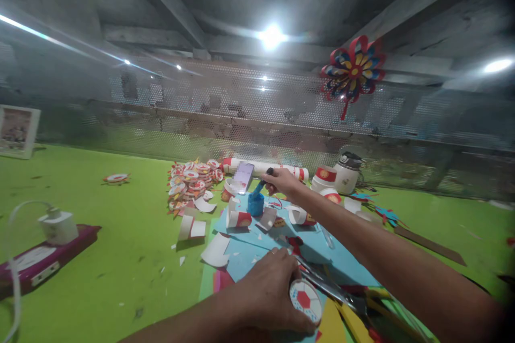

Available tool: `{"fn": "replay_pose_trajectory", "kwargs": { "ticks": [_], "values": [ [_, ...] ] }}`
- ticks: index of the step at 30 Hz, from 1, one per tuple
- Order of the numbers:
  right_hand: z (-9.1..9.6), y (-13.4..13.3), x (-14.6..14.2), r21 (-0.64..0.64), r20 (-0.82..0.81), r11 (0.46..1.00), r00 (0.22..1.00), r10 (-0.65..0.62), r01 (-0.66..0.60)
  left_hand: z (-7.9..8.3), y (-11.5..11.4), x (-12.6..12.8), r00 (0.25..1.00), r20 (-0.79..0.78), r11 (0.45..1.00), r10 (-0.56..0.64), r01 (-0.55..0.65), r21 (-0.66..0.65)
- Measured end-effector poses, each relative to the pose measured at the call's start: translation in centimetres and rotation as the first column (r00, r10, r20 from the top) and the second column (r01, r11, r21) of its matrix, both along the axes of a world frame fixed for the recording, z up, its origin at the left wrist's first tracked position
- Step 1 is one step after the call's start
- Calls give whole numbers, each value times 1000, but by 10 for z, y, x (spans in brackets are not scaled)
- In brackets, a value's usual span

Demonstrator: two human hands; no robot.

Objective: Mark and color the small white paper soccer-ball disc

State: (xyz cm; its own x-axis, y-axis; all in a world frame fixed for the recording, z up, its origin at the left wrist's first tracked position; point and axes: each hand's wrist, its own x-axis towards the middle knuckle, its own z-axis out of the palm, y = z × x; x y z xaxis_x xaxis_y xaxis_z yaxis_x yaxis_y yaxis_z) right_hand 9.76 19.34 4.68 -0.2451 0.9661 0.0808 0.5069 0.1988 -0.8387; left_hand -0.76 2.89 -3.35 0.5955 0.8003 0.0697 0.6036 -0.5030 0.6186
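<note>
One head view: right hand [280, 182] pinching a dark-ended blue stick [259, 188] at the mouth of a blue pot [256, 206], standing on blue paper [251, 254] among paper cups [238, 219]; left hand [269, 284] grasping a patterned round disc [305, 301] beside metal scissors [328, 283].

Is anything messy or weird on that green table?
Yes: one red-and-white cup lies on its side on the blue paper, when cups usually stand upright. Little white scraps are scattered about, making it look untidy.
</note>
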Motion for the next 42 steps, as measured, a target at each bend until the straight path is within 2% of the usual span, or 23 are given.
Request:
{"fn": "replay_pose_trajectory", "kwargs": {
  "ticks": [7, 14, 19, 24, 28, 33, 36, 39, 42],
  "values": [
    [-1, 2, 15, -26, -127, 998, 989, -69, 66, 5, -2, 0, 1000, -16, 999, 21, -22, -26],
    [-11, 4, 11, -7, -47, 992, 991, -123, 123, 1, 0, 0, 1000, -2, 1000, 12, -12, 9],
    [0, 3, 18, 33, 37, 993, 993, -112, 111, 4, -1, 0, 1000, -14, 1000, 17, -17, 0],
    [17, 4, 28, 69, 44, 989, 990, -137, 134, 8, -3, 1, 999, -31, 1000, 15, -15, -23],
    [20, -1, 25, 77, -12, 983, 986, -165, 166, 6, -2, 1, 1000, -16, 1000, 6, -6, -3],
    [6, -4, 14, 12, -75, 984, 981, -178, 180, 5, -2, 0, 1000, -2, 1000, 3, -3, 0],
    [0, -1, 18, -13, -113, 974, 968, -225, 225, 6, -3, 0, 1000, -16, 1000, 4, -4, -7],
    [5, 1, 29, -1, -177, 961, 946, -273, 277, 7, -3, 0, 1000, -27, 1000, 10, -10, -10],
    [16, -8, 44, 38, -268, 949, 918, -292, 313, 8, -3, 0, 1000, -17, 1000, 11, -11, 3]
  ]
}}
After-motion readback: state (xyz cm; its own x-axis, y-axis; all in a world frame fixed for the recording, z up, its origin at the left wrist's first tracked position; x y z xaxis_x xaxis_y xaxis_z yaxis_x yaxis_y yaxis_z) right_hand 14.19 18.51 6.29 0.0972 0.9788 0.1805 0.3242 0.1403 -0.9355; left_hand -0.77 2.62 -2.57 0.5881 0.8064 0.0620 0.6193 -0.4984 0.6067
